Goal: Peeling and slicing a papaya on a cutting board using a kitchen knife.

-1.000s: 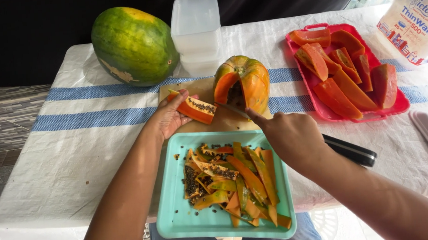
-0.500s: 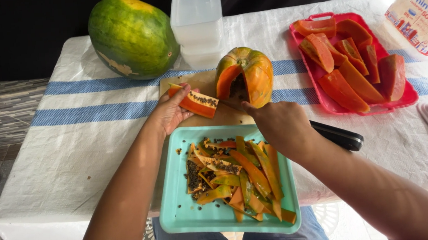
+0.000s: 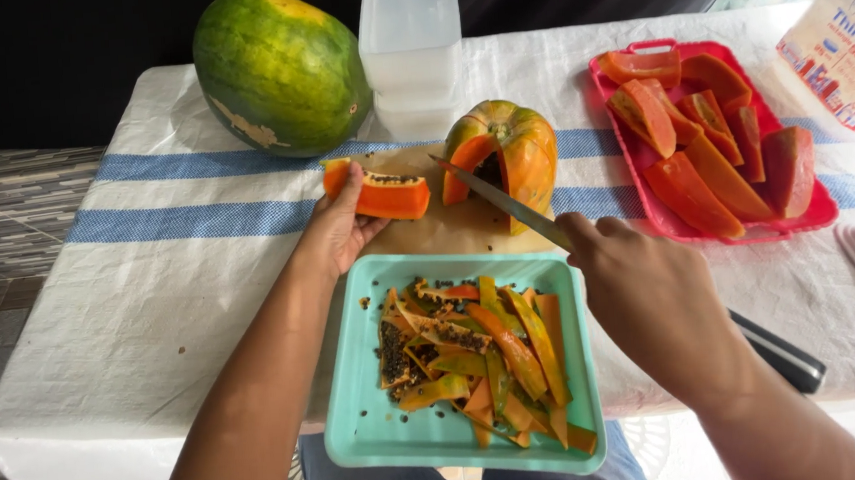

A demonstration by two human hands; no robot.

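**Papaya slice in the left hand, knife in the right**

The table (image 3: 150, 289), draped in a white cloth with two blue stripes, has open cloth out to its left edge, well clear of the left hand (image 3: 338, 228). One whole green-and-yellow papaya (image 3: 280, 70) stands beyond that hand, near the far edge.

The left-hand fingers (image 3: 352, 187) are curled around one orange papaya wedge with dark seeds (image 3: 384, 193), held just above the pale wooden cutting board (image 3: 447, 231). Just below the wrist sits one teal square plastic tray (image 3: 361, 435), overhanging the near table edge and filled with a pile of peels and seeds (image 3: 476, 357) too tangled to count.

Beyond the wedge stands one stack of clear plastic containers (image 3: 412, 51). Between the two hands, one cut papaya with orange-green skin (image 3: 507, 154) stands upright on the board.

The right hand (image 3: 652, 294) is clenched on one long steel knife (image 3: 500, 200); the blade runs up-left from the fingers, its tip near the cut papaya and just right of the wedge. A black handle end (image 3: 782, 356) shows past the wrist.

Right of that hand lies one red rectangular plastic tray (image 3: 817, 213) with about seven peeled orange slices (image 3: 703, 166). One printed white bag (image 3: 845, 40) sits at the far right edge, leaving little room there.
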